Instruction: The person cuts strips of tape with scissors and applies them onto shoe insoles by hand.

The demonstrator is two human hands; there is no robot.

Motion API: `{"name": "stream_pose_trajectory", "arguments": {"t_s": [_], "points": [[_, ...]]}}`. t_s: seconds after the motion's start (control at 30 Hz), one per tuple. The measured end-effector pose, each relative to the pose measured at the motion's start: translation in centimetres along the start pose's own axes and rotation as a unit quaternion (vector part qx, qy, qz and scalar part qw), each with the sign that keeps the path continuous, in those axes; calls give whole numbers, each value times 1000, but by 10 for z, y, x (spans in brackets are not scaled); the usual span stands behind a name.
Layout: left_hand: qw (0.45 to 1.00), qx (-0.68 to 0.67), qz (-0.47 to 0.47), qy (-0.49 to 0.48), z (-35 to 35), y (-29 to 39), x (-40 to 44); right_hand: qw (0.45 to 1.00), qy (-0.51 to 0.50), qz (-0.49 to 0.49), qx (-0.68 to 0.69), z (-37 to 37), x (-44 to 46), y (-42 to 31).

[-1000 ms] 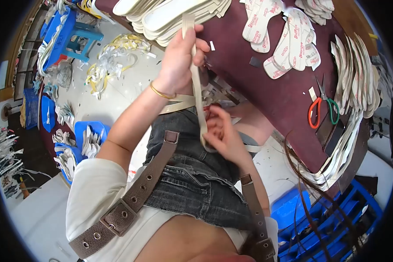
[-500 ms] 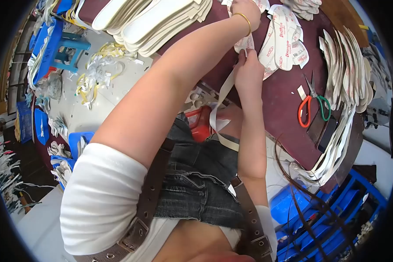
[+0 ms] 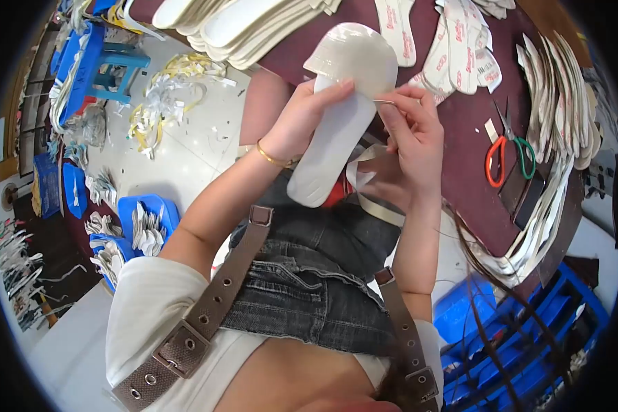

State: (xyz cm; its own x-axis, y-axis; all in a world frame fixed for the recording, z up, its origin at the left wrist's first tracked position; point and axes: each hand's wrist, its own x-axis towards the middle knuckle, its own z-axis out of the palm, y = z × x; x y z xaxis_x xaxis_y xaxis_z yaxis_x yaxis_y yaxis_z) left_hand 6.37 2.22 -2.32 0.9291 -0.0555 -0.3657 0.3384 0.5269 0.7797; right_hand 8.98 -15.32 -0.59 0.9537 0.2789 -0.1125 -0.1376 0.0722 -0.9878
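Note:
A white insole (image 3: pixel 333 141) with a clear, shiny cover on its wide end is held above my lap, that end pointing away from me. My left hand (image 3: pixel 301 118), with a gold bracelet at the wrist, grips its left edge with the thumb on top. At its right edge, my right hand (image 3: pixel 417 127) pinches the end of a narrow off-white strip (image 3: pixel 381 211). The strip loops down below that hand toward the dark denim. Printed insoles (image 3: pixel 460 44) lie on the maroon table (image 3: pixel 470 189) beyond.
Scissors (image 3: pixel 502 151) with red and green handles lie on the table at the right, near a row of standing insoles (image 3: pixel 553 96). Stacked pale insoles (image 3: pixel 244 27) are at the upper left. Blue bins (image 3: pixel 163 201) stand left, beside a floor scattered with strips (image 3: pixel 159 103).
My left hand came back from the printed insoles with one insole, white side up. My right hand moved nearer to me and right, still with the strip, now at the insole's edge.

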Motion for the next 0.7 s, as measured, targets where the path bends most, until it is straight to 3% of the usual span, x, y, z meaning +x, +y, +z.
{"name": "stream_pose_trajectory", "arguments": {"t_s": [0.03, 0.07, 0.1, 0.13, 0.17, 0.2, 0.23, 0.27, 0.3, 0.33, 0.37, 0.47, 0.5, 0.63, 0.7], "points": [[998, -20, -40, -32, 0, 0, -8, 981, -20, -145, -125, -7, 9, 6], [998, -21, -47, -36, 3, -1, -12, 926, -42, -283, -246, -12, 11, 9], [999, 20, -33, -30, 5, 0, -13, 967, -86, -138, -196, -14, 3, 6], [998, 63, -17, -23, 6, 1, -15, 967, -84, -138, -196, -13, -2, 3], [946, 286, 150, -12, 5, -2, -16, 996, -64, 30, 60, -12, -5, 0], [818, 486, 307, 1, 7, -3, -17, 930, -39, 193, 310, -11, -6, -1], [798, 503, 332, -2, 9, -3, -20, 846, -92, 194, 488, -11, -5, 6], [800, 502, 330, -2, 10, -2, -24, 845, -90, 196, 488, -10, -12, 8], [910, 344, 229, 39, 10, 0, -24, 858, -41, 189, 476, 0, -20, 1], [976, 170, 116, 78, 10, 1, -23, 867, 10, 181, 463, 10, -25, -2], [991, 48, 95, 86, 9, -4, -20, 921, 32, 145, 359, 17, -30, 1], [984, 77, 132, 87, 11, -6, -22, 896, 36, 212, 388, 21, -31, 19], [977, 141, 140, 75, 5, -8, -22, 882, 34, 225, 413, 19, -29, 23], [949, 240, 205, 26, 0, -10, -28, 885, 22, 232, 403, 21, -29, 27], [993, 18, 116, -30, 2, -6, -30, 978, 95, 86, 165, 31, -35, 28]]}}
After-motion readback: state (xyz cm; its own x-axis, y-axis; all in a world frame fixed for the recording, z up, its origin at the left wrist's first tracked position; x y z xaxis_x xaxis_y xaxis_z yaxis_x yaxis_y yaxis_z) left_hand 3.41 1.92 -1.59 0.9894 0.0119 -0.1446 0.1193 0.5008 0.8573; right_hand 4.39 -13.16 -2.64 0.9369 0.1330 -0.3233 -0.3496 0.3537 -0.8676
